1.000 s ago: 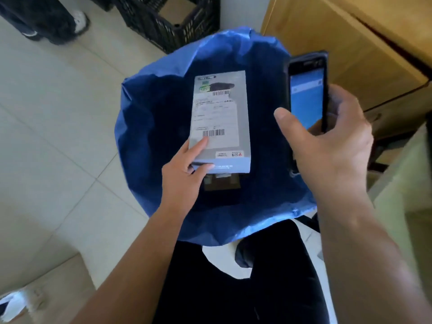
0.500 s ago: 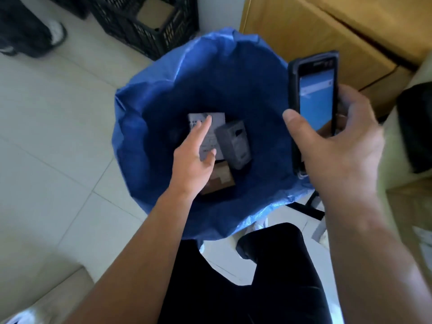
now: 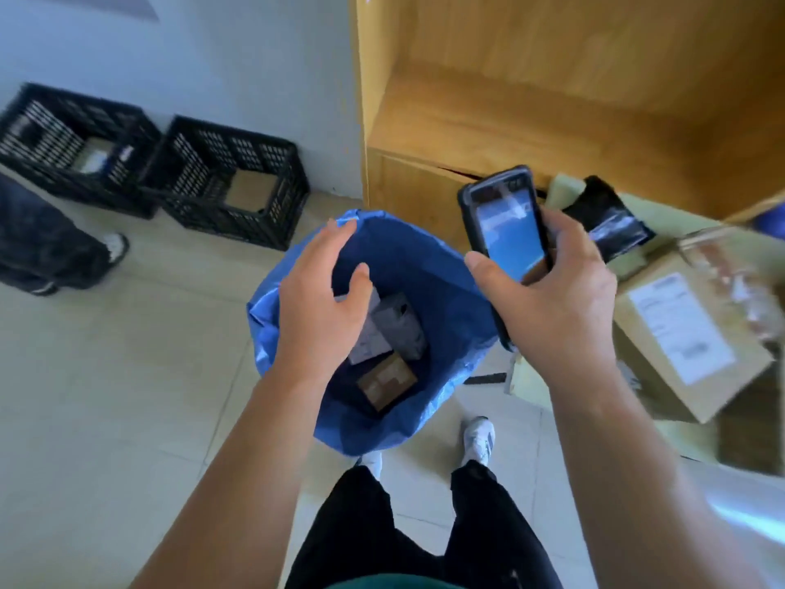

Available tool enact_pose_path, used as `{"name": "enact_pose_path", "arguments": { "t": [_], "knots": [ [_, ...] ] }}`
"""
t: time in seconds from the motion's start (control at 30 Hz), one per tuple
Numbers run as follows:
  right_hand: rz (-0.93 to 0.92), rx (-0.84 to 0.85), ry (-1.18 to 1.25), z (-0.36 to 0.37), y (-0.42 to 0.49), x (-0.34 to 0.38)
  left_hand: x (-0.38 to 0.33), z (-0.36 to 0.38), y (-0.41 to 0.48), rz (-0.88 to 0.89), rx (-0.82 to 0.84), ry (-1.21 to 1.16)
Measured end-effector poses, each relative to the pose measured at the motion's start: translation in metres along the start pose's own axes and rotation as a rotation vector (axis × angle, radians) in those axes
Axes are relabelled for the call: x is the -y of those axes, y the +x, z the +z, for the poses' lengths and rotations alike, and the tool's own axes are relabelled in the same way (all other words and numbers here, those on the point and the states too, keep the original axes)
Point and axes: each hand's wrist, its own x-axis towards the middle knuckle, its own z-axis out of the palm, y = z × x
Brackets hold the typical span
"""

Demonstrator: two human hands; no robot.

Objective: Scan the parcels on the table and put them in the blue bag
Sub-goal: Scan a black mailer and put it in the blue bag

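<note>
The blue bag (image 3: 429,401) stands open on the floor in front of my feet. Inside it lie a grey box (image 3: 401,329), a pale labelled parcel (image 3: 368,347) and a small brown carton (image 3: 386,382). My left hand (image 3: 320,303) hovers over the bag's left rim, fingers spread and empty. My right hand (image 3: 548,299) grips the handheld scanner (image 3: 505,231), screen lit blue, above the bag's right rim. On the table at the right lie a brown cardboard parcel (image 3: 684,337) with a white label and a black plastic parcel (image 3: 611,223).
Two black plastic crates (image 3: 238,184) stand against the wall at the back left. Another person's leg and shoe (image 3: 55,248) are at the far left. A wooden cabinet (image 3: 531,99) rises behind the bag. The table edge (image 3: 526,380) is at the right.
My left hand let go of the grey box, which now lies in the bag, and has risen out to the rim. The view has swung up and right toward the table.
</note>
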Motion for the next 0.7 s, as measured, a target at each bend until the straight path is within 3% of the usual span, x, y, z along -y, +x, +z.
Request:
{"name": "enact_pose_path", "arguments": {
  "t": [0.23,0.37,0.7],
  "knots": [
    [0.045,-0.173,0.007,-0.082,-0.037,0.008,-0.08,-0.009,0.01,0.204,0.072,-0.059],
    [0.098,-0.283,0.043,-0.133,-0.062,-0.02,-0.125,0.021,-0.02,0.309,0.207,-0.055],
    [0.325,-0.465,0.04,-0.281,-0.171,-0.196,-0.237,0.16,-0.157,0.456,0.601,-0.062]
  ]
}}
